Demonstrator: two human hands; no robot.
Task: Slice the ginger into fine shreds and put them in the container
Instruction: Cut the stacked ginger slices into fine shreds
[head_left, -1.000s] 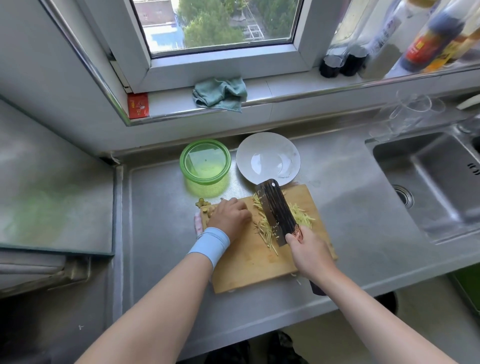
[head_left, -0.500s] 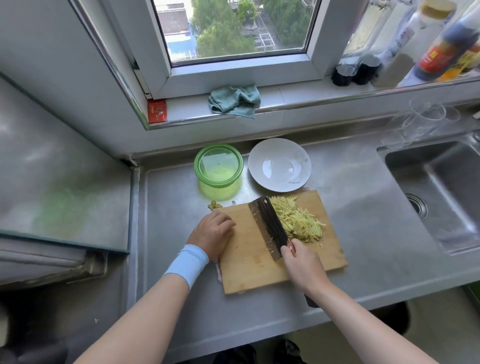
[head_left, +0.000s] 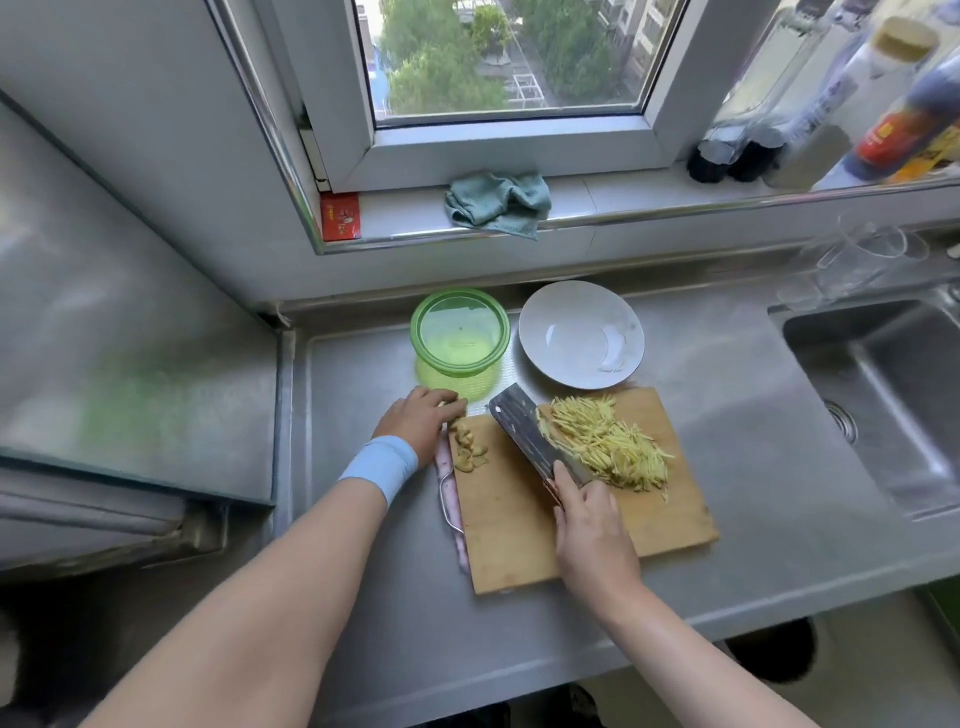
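A wooden cutting board (head_left: 524, 525) lies on the steel counter. A pile of pale yellow ginger shreds (head_left: 608, 441) sits on its far right part. My right hand (head_left: 592, 525) grips the handle of a dark cleaver (head_left: 530, 441), whose blade stands tilted against the left side of the pile. Ginger scraps (head_left: 469, 449) lie in a row at the board's far left corner. My left hand (head_left: 421, 421), wearing a blue wristband, rests fingers down at the far end of those scraps. A green round container (head_left: 460, 335) and a white bowl (head_left: 582, 335) stand behind the board.
A sink (head_left: 883, 395) lies to the right. Clear glass cups (head_left: 857, 254) stand behind it. A teal cloth (head_left: 498, 202) and several bottles (head_left: 831, 124) sit on the windowsill. A raised steel surface (head_left: 130, 338) stands at the left. A metal handle (head_left: 449, 504) pokes out at the board's left edge.
The cleaver has pushed the shreds into a pile on the board's right side. My left hand has moved to the far left corner, onto the ginger scraps now lying on the board.
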